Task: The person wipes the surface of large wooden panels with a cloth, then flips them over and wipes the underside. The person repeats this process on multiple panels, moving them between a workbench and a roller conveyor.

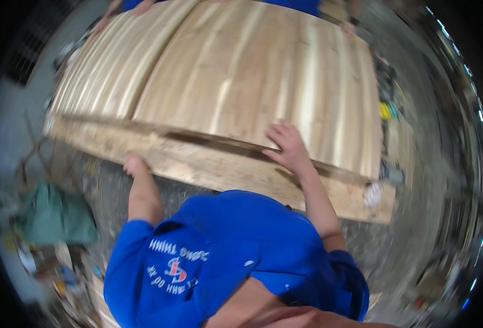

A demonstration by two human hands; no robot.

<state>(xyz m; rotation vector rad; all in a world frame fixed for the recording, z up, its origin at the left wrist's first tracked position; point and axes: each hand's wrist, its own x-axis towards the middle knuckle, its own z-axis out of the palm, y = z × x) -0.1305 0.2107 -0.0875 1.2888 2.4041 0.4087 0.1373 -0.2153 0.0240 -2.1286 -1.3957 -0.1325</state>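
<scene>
Though long axis unclear, wooden panel [247, 82], grain forward.

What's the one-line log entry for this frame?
left hand: at near edge of lower board | right hand: on near edge of wooden panel | co-worker hands: far edge

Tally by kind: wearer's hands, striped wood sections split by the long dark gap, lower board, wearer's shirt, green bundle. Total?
Left hand and right hand: 2
Left wood section and right wood section: 2
Lower board: 1
Blue shirt: 1
Green bundle: 1
Total: 7
</scene>
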